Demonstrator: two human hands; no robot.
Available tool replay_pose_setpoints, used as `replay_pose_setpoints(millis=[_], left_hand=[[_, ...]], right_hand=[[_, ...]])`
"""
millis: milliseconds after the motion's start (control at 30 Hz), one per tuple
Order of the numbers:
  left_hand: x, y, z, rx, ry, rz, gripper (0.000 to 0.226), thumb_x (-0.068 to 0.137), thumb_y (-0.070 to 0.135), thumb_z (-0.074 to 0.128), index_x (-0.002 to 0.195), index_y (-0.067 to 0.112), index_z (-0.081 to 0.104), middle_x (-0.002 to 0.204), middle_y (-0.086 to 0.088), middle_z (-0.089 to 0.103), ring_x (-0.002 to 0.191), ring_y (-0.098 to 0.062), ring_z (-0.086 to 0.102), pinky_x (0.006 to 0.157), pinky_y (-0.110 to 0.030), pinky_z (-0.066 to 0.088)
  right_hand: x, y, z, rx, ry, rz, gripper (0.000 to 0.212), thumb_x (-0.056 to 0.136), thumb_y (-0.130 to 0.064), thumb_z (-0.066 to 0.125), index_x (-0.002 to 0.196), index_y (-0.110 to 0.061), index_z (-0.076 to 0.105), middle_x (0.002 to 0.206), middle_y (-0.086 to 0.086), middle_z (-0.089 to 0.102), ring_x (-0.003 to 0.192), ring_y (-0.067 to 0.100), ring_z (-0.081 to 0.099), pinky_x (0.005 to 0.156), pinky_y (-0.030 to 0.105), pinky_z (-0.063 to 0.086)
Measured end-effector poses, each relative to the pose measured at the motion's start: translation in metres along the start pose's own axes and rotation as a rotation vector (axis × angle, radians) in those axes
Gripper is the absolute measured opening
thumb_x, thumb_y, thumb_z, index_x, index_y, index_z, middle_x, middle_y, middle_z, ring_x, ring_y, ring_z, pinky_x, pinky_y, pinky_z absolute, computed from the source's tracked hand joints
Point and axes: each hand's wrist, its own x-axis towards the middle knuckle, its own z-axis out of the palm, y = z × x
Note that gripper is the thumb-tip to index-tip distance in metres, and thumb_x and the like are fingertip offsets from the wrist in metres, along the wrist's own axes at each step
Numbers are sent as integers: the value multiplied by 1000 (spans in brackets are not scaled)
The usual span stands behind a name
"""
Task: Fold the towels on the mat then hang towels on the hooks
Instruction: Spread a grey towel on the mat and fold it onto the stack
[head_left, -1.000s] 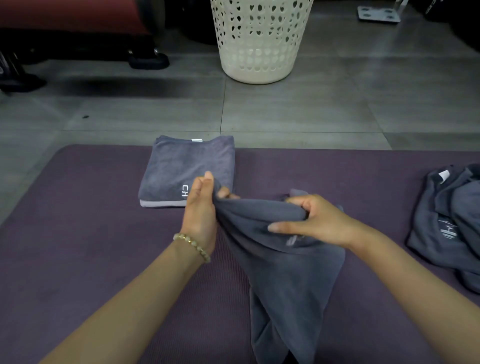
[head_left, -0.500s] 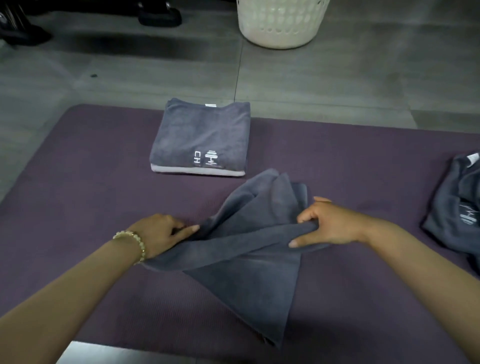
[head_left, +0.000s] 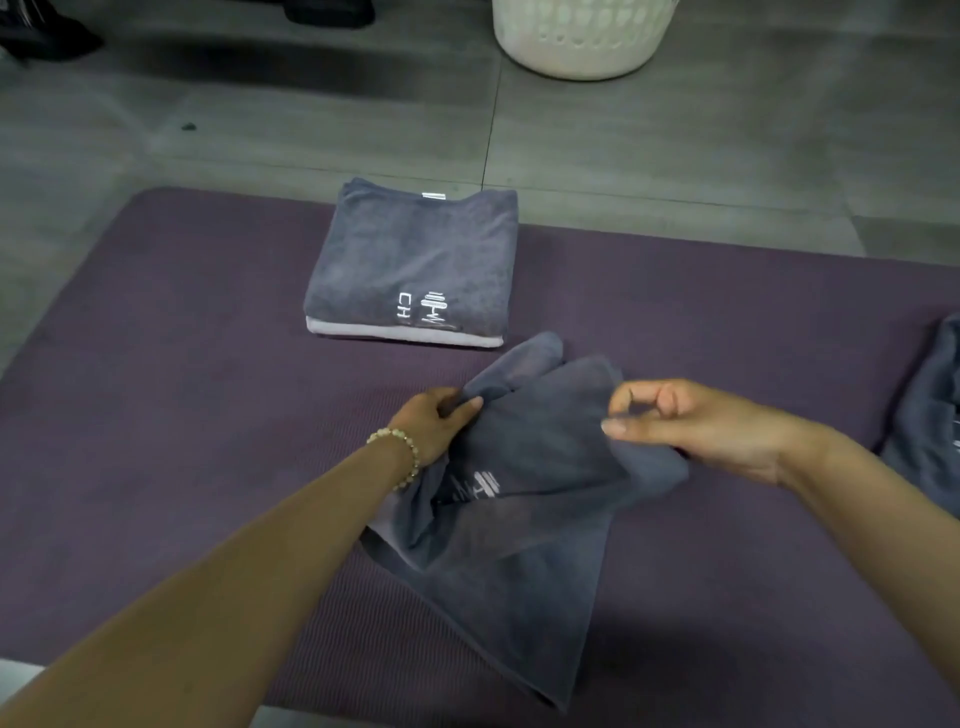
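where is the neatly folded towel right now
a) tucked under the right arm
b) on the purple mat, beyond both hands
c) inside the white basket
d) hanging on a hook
b: the folded towel lies flat on the mat, on the far side of the left hand and right hand, which hold the loose towel; the basket stands apart on the floor.

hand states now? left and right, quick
Left hand: grips a fold of the loose grey towel.
Right hand: pinches the same towel's edge, though motion blurs it.
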Motion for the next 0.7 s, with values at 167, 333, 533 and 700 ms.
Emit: replay_pose_setpoints(millis=[167,333,533,700], left_hand=[[3,0,-1,-250,68,-169,32,86,43,64,78,12,63,60,-2,54,61,-16,52,67,-25,44],[-16,13,-23,-551,-54,-96,32,89,34,63,114,13,66,52,6,48,42,-7,41,47,-19,41],[-65,32,0,-198,-462,93,24,90,34,60,113,42,61,43,8,47,41,-3,43,56,-17,43],[-70,34,15,-1,-631,159,26,93,41,52,118,39,60,63,18,67,43,0,49,61,-15,47]], right_hand=[[-12,4,-10,-287,-364,321,29,73,-46,75,71,-23,59,70,0,45,69,11,38,64,22,31],[3,8,15,31,77,168,25,81,-35,67,82,-12,59,77,0,61,74,5,54,74,19,47],[33,15,47,60,317,368,84,49,-86,62,102,-21,70,102,-1,72,100,16,65,95,34,49],[30,34,56,-162,422,255,45,79,-45,72,97,-3,70,98,13,72,94,23,68,85,35,55]])
